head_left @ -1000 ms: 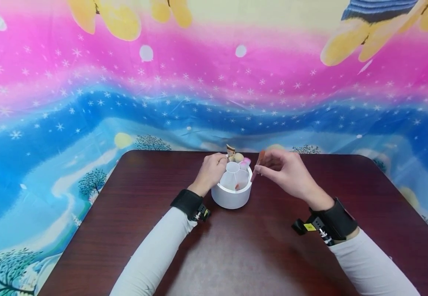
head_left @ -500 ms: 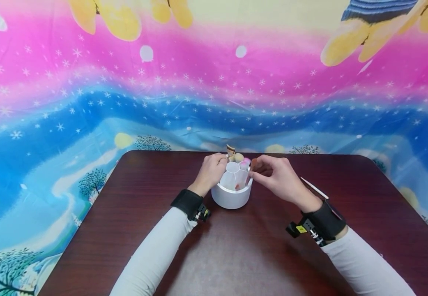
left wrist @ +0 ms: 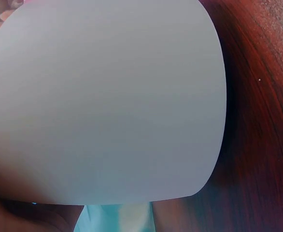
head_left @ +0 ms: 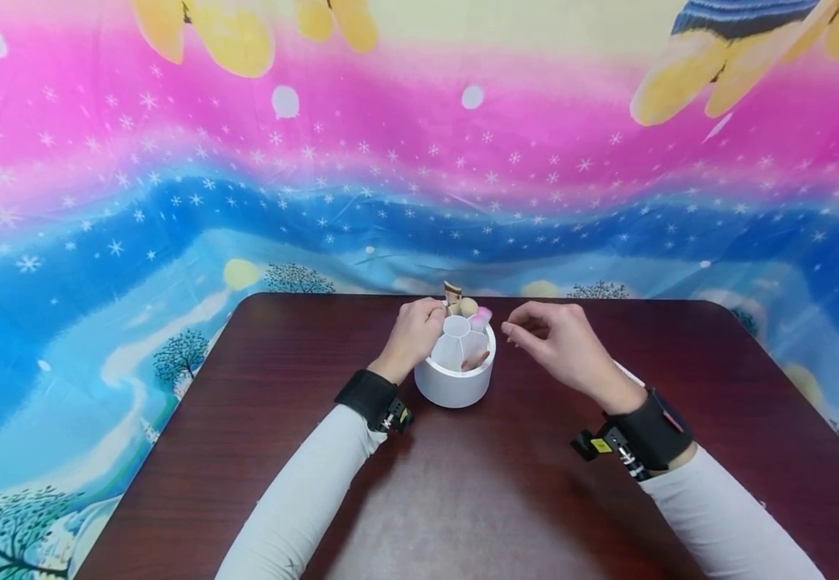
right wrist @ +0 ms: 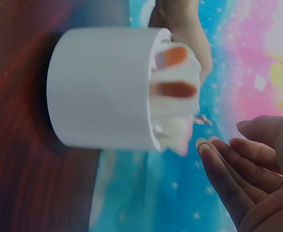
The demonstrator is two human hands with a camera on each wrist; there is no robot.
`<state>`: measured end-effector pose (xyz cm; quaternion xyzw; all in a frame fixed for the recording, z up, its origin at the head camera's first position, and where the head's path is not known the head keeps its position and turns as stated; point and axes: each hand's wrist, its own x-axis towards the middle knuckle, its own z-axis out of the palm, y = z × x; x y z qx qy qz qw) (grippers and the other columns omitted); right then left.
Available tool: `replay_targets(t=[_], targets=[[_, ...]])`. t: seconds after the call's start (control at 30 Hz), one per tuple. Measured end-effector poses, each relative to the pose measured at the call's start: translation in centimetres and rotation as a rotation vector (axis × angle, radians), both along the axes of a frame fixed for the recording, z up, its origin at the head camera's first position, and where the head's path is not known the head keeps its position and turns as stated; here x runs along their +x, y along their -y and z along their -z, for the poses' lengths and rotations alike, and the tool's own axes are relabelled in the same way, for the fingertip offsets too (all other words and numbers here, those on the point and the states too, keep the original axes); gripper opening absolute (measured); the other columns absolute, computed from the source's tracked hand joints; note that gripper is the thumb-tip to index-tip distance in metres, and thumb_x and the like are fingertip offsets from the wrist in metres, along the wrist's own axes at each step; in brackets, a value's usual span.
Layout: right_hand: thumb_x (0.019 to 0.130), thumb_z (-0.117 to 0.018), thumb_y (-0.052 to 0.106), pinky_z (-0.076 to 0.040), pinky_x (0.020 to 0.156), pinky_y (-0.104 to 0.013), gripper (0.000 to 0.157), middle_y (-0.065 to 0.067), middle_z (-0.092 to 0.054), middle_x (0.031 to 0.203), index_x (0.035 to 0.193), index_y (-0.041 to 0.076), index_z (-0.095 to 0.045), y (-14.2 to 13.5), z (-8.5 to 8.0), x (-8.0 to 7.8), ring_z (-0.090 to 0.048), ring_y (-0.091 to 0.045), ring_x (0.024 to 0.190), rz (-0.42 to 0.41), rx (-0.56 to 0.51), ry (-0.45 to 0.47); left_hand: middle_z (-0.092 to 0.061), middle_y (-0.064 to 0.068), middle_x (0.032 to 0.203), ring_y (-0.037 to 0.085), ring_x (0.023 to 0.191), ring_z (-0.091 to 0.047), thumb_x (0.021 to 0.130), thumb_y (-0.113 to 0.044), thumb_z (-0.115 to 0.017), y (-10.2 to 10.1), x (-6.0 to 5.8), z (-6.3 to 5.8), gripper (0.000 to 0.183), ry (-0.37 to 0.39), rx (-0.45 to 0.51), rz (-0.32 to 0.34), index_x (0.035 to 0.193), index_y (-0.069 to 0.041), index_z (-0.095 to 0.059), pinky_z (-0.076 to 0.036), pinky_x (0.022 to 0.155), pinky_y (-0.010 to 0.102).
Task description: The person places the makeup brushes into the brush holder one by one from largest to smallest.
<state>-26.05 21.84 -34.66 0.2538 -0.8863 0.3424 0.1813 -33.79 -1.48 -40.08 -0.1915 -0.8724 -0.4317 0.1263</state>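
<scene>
A white round brush holder with clear compartments stands upright on the table. My left hand grips its left side near the rim; its fingertips are partly hidden. To the right of the holder, my right hand hovers apart from it with loosely bent fingers and nothing between thumb and fingertips. In the right wrist view, two makeup brushes with orange-brown bristles lean in the near compartments. A pink-and-white fluffy brush and a round beige tip stick up at the back. The holder's wall fills most of the left wrist view.
A thin white stick lies on the dark wood table, partly hidden behind my right wrist. A patterned cloth backdrop hangs just beyond the table's far edge.
My right hand brought a brush with orange-brown bristles left to the holder, let it go into a front-right compartment, and drew back to the right. The left hand has stayed put.
</scene>
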Motion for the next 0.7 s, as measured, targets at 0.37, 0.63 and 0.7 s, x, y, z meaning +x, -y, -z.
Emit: replay_targets(t=[0.37, 0.63, 0.7], targets=[[0.098, -0.068, 0.013, -0.046, 0.066, -0.017, 0.010, -0.006, -0.075, 0.088, 0.104, 0.008, -0.074, -9.1, 0.0, 1.3, -0.069, -0.015, 0.074, 0.241, 0.110, -0.057, -0.058, 0.004, 0.079, 0.022, 0.078, -0.053, 0.098, -0.011, -0.044, 0.1, 0.1, -0.1, 0.030, 0.007, 0.019, 0.005, 0.077, -0.010, -0.066, -0.042, 0.070, 0.032], [0.096, -0.069, 0.012, -0.049, 0.068, -0.044, 0.022, -0.018, -0.071, 0.095, 0.111, -0.004, -0.069, -15.4, 2.8, 0.5, -0.066, -0.032, 0.082, 0.322, 0.287, 0.131, -0.054, 0.004, 0.076, 0.022, 0.075, -0.051, 0.098, -0.011, -0.043, 0.2, -0.1, 0.0, 0.031, 0.020, 0.023, 0.009, 0.073, -0.011, -0.061, -0.040, 0.068, 0.031], [0.095, -0.069, 0.011, -0.049, 0.069, -0.047, 0.027, -0.021, -0.069, 0.097, 0.113, -0.008, -0.066, -16.5, 3.8, 0.2, -0.065, -0.035, 0.084, 0.315, 0.315, 0.191, -0.056, 0.003, 0.077, 0.021, 0.076, -0.051, 0.099, -0.012, -0.043, 0.1, -0.1, 0.2, 0.031, 0.029, 0.022, 0.010, 0.074, -0.011, -0.063, -0.041, 0.068, 0.031]])
